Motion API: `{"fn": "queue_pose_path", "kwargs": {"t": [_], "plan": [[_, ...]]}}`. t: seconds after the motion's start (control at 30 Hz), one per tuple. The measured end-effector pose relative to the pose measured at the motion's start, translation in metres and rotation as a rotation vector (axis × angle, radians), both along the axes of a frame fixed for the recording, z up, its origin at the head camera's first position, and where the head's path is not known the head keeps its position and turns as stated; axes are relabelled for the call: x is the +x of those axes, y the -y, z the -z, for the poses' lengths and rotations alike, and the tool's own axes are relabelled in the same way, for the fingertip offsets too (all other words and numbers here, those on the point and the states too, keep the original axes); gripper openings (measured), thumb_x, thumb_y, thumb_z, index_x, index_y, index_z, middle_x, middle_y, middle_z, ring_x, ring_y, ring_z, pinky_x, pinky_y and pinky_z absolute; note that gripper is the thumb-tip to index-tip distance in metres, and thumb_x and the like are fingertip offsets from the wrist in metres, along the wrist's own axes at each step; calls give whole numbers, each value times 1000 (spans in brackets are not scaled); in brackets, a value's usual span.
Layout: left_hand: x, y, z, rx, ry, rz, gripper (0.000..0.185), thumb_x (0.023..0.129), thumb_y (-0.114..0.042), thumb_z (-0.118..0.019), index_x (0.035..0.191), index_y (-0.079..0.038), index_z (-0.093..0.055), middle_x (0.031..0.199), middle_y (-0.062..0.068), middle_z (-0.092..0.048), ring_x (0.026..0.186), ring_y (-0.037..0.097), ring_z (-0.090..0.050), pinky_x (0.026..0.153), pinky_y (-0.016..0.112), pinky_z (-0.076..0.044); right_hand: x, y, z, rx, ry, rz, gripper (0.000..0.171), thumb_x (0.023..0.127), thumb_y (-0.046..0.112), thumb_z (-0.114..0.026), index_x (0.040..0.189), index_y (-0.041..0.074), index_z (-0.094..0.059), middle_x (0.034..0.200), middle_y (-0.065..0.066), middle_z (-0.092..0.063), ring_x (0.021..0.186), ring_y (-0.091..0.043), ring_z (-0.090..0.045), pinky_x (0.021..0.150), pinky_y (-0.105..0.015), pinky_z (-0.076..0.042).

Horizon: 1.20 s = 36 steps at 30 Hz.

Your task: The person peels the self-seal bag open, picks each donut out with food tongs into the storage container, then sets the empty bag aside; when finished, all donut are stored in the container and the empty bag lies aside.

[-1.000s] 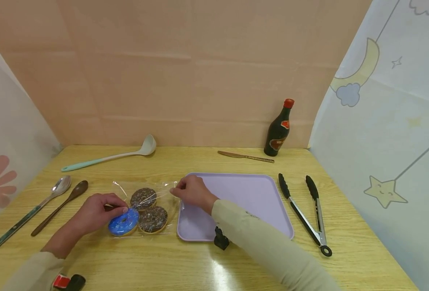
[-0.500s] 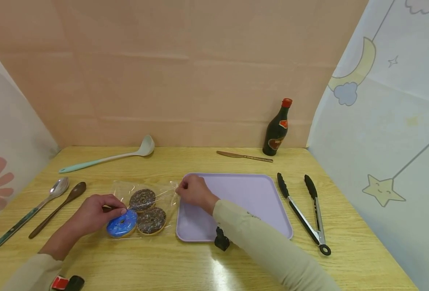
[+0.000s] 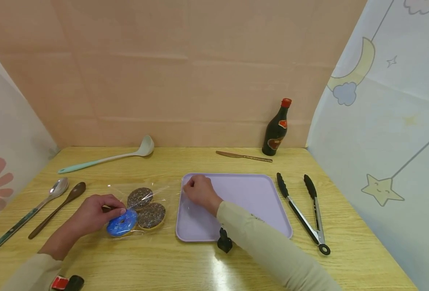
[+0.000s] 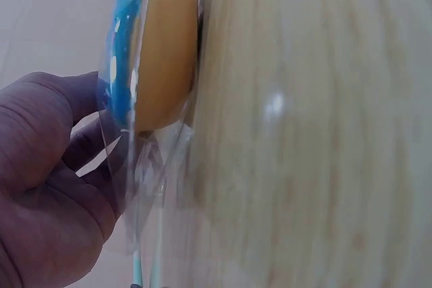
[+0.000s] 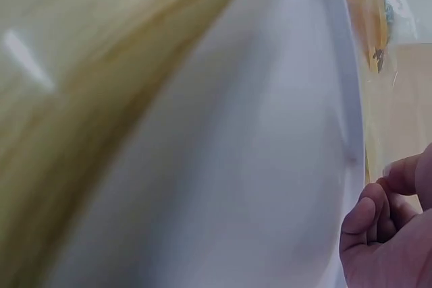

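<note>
Looks like clear, glossy, creased plastic in the bag [image 3: 169,197], smooth plastic in the tray [image 3: 243,198], shiny metal along the tongs [image 3: 303,218], smooth wood in the small spoon [image 3: 59,208], glossy wood grain across the surface [image 3: 170,262].

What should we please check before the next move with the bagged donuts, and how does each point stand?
1. Left hand on the bag: ok, holding it at the blue donut.
2. Right hand on the bag: ok, pinching its right end.
3. Both brown donuts inside with the blue one: ok.
4. Tray free of hands above: not ok, the right hand and forearm are over it.
5. Tongs off the tray: ok, lying to its right.
6. Bag sealed or open: cannot tell.
</note>
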State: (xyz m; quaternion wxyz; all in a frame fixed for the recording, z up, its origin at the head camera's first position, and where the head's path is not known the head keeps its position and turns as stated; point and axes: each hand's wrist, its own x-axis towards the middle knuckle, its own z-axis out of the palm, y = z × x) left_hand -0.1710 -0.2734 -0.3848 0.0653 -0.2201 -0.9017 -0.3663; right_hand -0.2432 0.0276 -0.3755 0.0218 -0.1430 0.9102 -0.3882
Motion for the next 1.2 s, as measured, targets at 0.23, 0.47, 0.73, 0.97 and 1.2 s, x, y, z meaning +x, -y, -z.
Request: {"fn": "queue_pose_path", "kwargs": {"t": [0.23,0.47,0.73,0.97,1.2], "plan": [[-1,-1,4,12,-37,7,5,85,-4,-70,85,-8,-73,81,-1,-64,73,4,-59,60,24,-52,1,-9,-1,30,24,12,15,89,17,-65,77,7,-66,68,2,-56,63,-13,-50,56,-25,-42],[3,-4,4,31,-73,-12,10,84,0,-70,84,-10,-72,81,-5,-63,73,4,-59,61,25,-52,9,-16,-3,80,-183,-157,14,87,17,-70,97,7,-70,85,1,-60,77,-13,-55,70,-25,-44],[4,-4,5,23,-89,-34,13,85,1,-69,84,-12,-70,82,-8,-62,74,4,-59,61,25,-52,24,-19,-2,238,-334,-498,8,88,16,-69,90,12,-75,90,4,-67,87,-8,-59,79,-21,-44],[4,-4,4,34,-76,-45,13,86,0,-67,84,-12,-70,82,-7,-62,73,5,-59,60,25,-52,26,-20,3,285,-369,-540,6,87,19,-70,87,15,-75,87,6,-67,84,-6,-59,78,-20,-44],[5,-8,2,11,-107,-72,12,83,0,-71,82,-12,-69,79,-9,-61,70,4,-57,58,25,-51,26,-20,3,289,-374,-543,7,88,18,-69,88,14,-74,89,5,-66,87,-7,-59,82,-23,-43]]}}
